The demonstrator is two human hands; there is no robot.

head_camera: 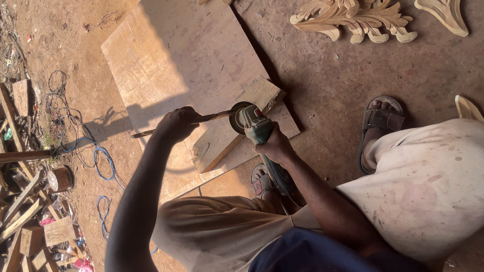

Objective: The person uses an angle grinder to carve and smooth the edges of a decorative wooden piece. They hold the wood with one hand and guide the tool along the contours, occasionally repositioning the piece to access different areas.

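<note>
Two hands, one chisel at the grinder

Thin chisel: tip against the disc of a green angle grinder, above a wood block on a flat board. Left hand fisted round chisel; right hand clasping grinder body.

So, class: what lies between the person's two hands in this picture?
In the head view, a thin tool runs from the left hand to the angle grinder's disc, held by the right hand.

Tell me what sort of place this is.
Likely an open-air woodcarving workshop: carved wooden ornaments lie on the dirt floor, offcuts pile at one side, and the right hand holds a grinder.
</note>
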